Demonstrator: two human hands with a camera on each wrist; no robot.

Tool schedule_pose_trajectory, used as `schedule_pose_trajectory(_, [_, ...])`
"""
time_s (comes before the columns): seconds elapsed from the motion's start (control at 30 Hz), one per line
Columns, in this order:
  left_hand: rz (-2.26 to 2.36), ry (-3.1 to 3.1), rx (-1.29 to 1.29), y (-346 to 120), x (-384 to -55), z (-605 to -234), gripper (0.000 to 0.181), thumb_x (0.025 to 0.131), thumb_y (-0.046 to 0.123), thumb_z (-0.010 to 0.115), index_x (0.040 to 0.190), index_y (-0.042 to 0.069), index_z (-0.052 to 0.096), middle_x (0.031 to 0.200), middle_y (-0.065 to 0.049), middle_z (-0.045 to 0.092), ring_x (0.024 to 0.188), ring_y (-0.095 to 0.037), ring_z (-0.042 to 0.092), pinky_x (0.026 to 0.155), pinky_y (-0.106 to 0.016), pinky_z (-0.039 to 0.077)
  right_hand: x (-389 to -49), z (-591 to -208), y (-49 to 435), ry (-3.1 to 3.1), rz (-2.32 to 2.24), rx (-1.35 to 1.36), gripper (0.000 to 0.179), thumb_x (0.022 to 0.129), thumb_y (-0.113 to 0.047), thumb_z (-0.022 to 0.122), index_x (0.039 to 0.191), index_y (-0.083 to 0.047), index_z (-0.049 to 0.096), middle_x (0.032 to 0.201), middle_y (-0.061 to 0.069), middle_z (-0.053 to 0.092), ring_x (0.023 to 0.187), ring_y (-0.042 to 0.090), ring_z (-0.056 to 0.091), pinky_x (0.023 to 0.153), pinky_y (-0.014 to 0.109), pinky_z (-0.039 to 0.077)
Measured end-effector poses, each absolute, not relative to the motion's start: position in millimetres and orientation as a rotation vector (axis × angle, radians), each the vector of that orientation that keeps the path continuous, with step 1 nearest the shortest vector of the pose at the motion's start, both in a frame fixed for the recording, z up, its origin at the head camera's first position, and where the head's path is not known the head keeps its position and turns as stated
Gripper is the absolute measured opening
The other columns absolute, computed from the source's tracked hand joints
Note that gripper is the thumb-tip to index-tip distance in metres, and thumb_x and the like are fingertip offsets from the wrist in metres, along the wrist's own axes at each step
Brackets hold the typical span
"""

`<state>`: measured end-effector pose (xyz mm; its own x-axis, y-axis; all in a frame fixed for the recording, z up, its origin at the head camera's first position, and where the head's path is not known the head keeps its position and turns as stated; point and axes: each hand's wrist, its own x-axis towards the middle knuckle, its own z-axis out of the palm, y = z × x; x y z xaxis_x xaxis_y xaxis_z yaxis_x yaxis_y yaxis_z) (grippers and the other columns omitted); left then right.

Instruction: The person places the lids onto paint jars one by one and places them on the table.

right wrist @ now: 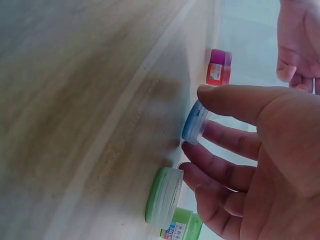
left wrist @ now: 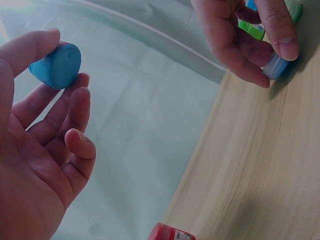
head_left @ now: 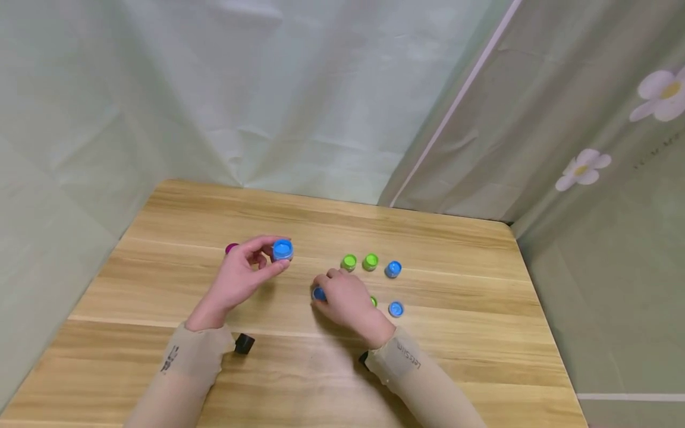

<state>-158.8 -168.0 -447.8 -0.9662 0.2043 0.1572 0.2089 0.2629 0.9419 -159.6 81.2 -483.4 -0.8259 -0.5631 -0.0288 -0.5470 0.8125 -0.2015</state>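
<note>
My left hand (head_left: 239, 278) holds a small blue paint jar (head_left: 282, 249) up above the table, its blue top facing the head camera. Thumb and fingertips grip the jar's sides, as the left wrist view also shows. Lower and to the right, my right hand (head_left: 348, 299) pinches a blue lid with a clear rim (right wrist: 195, 122) between thumb and fingers, close over the tabletop. Beside the right hand's curled fingers, a green lid (right wrist: 165, 199) with a clear ridged rim lies near a labelled green jar (right wrist: 184, 225).
Two green jars (head_left: 370, 261) and a blue jar (head_left: 393, 269) stand beyond the right hand, with another blue lid (head_left: 396, 308) nearer. A red jar with a magenta top (right wrist: 218, 67) stands behind the left hand. A black block (head_left: 244, 343) lies by the left sleeve; curtains (head_left: 299, 119) hang behind the table.
</note>
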Motion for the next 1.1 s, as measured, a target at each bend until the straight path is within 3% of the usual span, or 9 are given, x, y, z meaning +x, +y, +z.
schedule_pose_trajectory(0.23, [-1.883,-2.497,-0.401,-168.1,-159.8,-449.3,0.039,0.098,0.021,0.082,0.135,0.017,0.072,0.107,-0.008,0.066,0.09,-0.027,0.056,0.073,-0.029,0.049,-158.7,-482.1,80.0,2.87,-0.328,-0.86,0.036,0.101,-0.041,0.075,0.129,-0.02,0.073,0.113,0.0,0.071,0.097,0.018,0.062,0.086,0.035,0.056])
schedule_pose_trajectory(0.5, [-1.904,-2.52,-0.386,-167.6,-160.4,-450.3,0.041,0.097,0.023,0.083,0.136,0.017,0.071,0.109,-0.009,0.065,0.092,-0.028,0.055,0.073,-0.029,0.049,-160.0,-482.2,83.9,2.841,-0.42,-0.828,0.03,0.104,-0.041,0.067,0.127,-0.022,0.075,0.114,-0.001,0.071,0.102,0.017,0.064,0.09,0.038,0.056])
schedule_pose_trajectory(0.83, [-1.898,-2.526,-0.398,-163.0,-160.5,-451.9,0.04,0.097,0.02,0.083,0.134,0.014,0.072,0.109,-0.01,0.065,0.087,-0.029,0.056,0.07,-0.027,0.049,-174.3,-467.0,99.4,2.758,-0.734,-0.697,0.028,0.103,-0.043,0.07,0.12,-0.02,0.072,0.097,-0.006,0.067,0.084,0.012,0.061,0.074,0.031,0.054])
schedule_pose_trajectory(1.1, [-1.867,-2.547,-0.452,-157.1,-160.6,-455.1,0.041,0.096,0.02,0.084,0.134,0.012,0.072,0.109,-0.006,0.071,0.095,-0.03,0.062,0.077,-0.029,0.053,-174.8,-443.3,107.9,2.79,-1.097,-0.631,0.035,0.109,-0.04,0.053,0.13,-0.021,0.074,0.1,-0.008,0.066,0.092,0.012,0.061,0.078,0.034,0.053])
